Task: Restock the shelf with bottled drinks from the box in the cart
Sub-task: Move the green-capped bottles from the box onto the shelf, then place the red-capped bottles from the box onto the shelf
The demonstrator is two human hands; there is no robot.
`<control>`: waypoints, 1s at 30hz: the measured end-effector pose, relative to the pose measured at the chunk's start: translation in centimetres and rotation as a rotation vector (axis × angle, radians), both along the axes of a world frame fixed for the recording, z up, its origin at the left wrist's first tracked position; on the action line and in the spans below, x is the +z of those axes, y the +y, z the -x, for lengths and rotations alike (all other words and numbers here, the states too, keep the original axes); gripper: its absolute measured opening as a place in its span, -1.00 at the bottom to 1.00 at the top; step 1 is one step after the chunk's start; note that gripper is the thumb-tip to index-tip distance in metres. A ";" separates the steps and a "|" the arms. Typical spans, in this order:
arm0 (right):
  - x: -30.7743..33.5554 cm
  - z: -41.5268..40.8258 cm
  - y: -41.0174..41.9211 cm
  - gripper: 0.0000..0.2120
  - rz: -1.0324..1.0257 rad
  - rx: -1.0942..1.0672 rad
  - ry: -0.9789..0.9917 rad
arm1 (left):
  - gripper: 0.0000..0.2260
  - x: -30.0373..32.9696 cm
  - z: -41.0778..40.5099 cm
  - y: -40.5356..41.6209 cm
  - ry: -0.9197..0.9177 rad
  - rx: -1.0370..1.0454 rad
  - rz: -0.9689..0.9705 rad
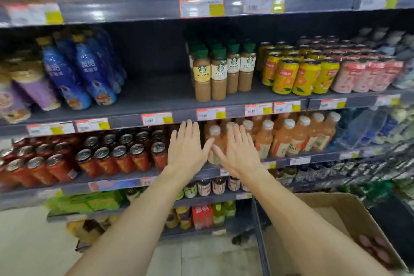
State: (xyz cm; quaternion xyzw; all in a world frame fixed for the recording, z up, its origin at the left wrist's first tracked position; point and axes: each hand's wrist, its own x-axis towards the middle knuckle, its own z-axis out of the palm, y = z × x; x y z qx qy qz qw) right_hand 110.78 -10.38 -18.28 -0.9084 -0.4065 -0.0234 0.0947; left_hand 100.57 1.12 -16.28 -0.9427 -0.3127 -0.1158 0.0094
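Observation:
Both my hands are stretched toward the shelf [298, 160], fingers straight and spread, holding nothing. My left hand [187, 149] and my right hand [237, 152] hover side by side, thumbs nearly touching, in front of peach-coloured bottled drinks with white caps [282, 139] standing in rows on that shelf. One of these bottles [214, 134] shows between my hands. At the lower right a cardboard box [336, 208] sits in the dark-framed cart [259, 231]; pink bottle caps [374, 246] show inside it.
Red cans [121, 157] stand left of the peach bottles. The shelf above holds blue bottles [89, 74], latte bottles [221, 71] and yellow cans [298, 76], with a gap between the blue and latte bottles. Lower shelves carry small bottles and packs. Pale floor lies at the lower left.

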 end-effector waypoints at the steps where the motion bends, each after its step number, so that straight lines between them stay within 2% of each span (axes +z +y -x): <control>1: -0.7 1.1 -1.2 -0.16 0.011 0.002 0.008 | -0.33 -0.8 1.2 -1.0 0.016 -0.006 0.007; 4: -3.0 4.5 -5.1 -0.17 0.057 0.012 0.042 | -0.32 -3.2 4.9 -4.5 0.074 -0.024 0.035; 7: -5.7 7.4 -9.2 -0.05 0.214 0.015 0.059 | -0.32 -5.6 7.4 -8.5 0.115 -0.037 0.088; 12: -8.6 11.7 -16.0 -0.25 0.298 0.000 0.157 | -0.30 -9.1 10.0 -15.5 0.203 -0.087 0.207; 16: -11.0 13.7 -20.9 -0.24 0.341 -0.044 0.192 | -0.31 -11.0 10.8 -19.9 0.239 -0.129 0.298; 30: -12.9 11.7 -31.4 -0.26 0.370 -0.240 0.293 | -0.31 -14.0 7.7 -26.9 0.333 -0.305 0.233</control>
